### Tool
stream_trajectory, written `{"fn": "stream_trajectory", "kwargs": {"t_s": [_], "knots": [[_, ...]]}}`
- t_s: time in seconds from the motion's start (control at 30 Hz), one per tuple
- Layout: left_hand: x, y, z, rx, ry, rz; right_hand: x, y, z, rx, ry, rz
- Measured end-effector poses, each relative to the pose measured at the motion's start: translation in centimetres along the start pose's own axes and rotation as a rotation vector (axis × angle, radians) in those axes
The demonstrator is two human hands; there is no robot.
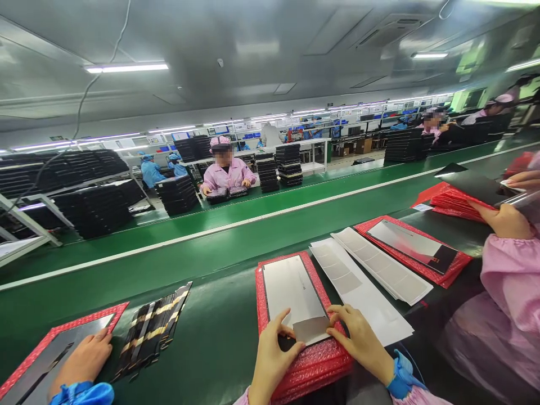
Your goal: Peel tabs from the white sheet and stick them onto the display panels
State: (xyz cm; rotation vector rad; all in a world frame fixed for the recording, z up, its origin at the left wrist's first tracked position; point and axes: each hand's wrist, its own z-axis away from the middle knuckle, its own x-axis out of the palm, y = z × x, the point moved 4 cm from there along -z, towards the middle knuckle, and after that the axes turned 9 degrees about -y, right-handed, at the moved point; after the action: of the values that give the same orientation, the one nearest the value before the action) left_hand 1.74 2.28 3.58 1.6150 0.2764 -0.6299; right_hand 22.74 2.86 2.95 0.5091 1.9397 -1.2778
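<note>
A flat panel with a grey sheet (pixel 295 295) on its face lies on a red bubble-wrap pad (pixel 314 368) at the near edge of the green bench. My left hand (pixel 272 357) pinches the sheet's near edge between thumb and fingers, above a dark patch of bare panel. My right hand (pixel 358 337) grips the sheet's near right corner with curled fingers. A blue cuff (pixel 403 374) shows at my right wrist.
Two white backing strips (pixel 375 275) lie right of the pad, then a second panel on red wrap (pixel 415 247). A co-worker in pink (pixel 506 292) handles dark sheets at right. Another person's hand (pixel 84 360) rests on a panel at left, beside black-and-gold strips (pixel 152 329). A green conveyor (pixel 236 225) runs behind.
</note>
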Motion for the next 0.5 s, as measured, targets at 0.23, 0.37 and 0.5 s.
{"fn": "stream_trajectory", "kwargs": {"t_s": [0.23, 0.37, 0.5], "knots": [[-0.2, 0.1, 0.1, 0.087, -0.044, -0.096, 1.0, -0.6, 1.8, -0.085, 0.317, 0.321], [-0.3, 0.3, -0.5, 0.115, -0.066, -0.079, 1.9, -2.2, 2.4, -0.2, 0.403, 0.315], [-0.2, 0.3, -1.5, 0.102, -0.057, 0.047, 2.7, -3.0, 2.9, -0.303, 0.445, 0.294]]}}
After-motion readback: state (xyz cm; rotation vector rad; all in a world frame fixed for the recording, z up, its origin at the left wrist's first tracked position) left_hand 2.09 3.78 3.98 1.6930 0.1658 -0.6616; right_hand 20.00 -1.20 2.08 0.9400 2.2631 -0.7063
